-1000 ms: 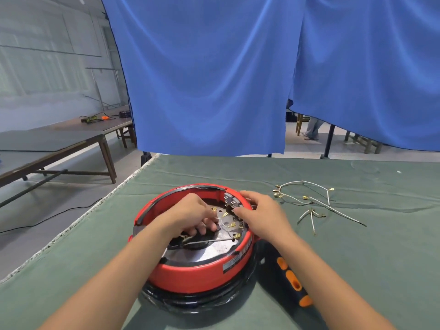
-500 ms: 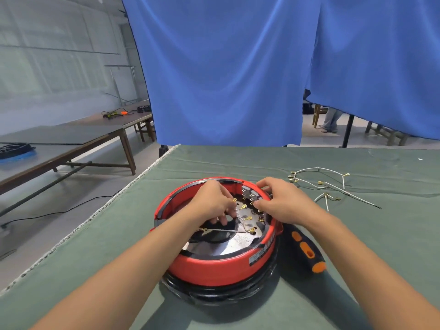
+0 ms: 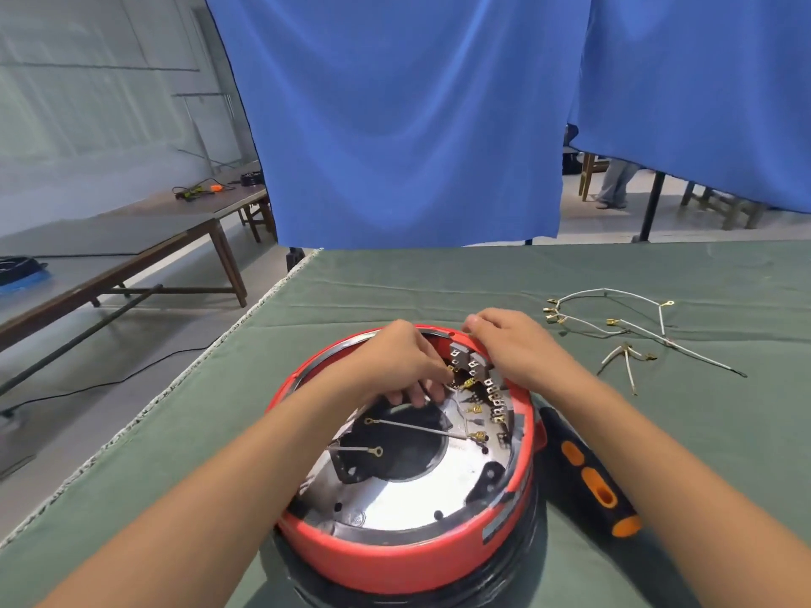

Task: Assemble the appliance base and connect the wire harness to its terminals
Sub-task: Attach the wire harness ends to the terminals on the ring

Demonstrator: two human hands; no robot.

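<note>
A round red appliance base (image 3: pixel 395 559) lies upside down on the green table, its shiny metal plate (image 3: pixel 395 498) facing up. Grey terminal blocks with brass tabs (image 3: pixel 476 366) line its far right inner wall. My left hand (image 3: pixel 395 362) reaches in from the left, fingers pinched on a brass wire connector (image 3: pixel 465 383) by the blocks. My right hand (image 3: pixel 509 344) rests on the far right rim, fingers curled over the blocks; what its fingertips hold is hidden. Two thin wires with ring ends (image 3: pixel 412 427) cross the dark centre opening.
A black and orange screwdriver (image 3: pixel 588 476) lies right of the base. Loose white wire harnesses (image 3: pixel 614 326) with brass terminals lie at the far right. Blue curtains hang behind the table. The table's left edge (image 3: pixel 175 388) drops to the floor. A person's legs show behind the curtain.
The view has shifted left and closer. Both hands have stayed at the terminal blocks, with the left fingers moved nearer the brass connectors.
</note>
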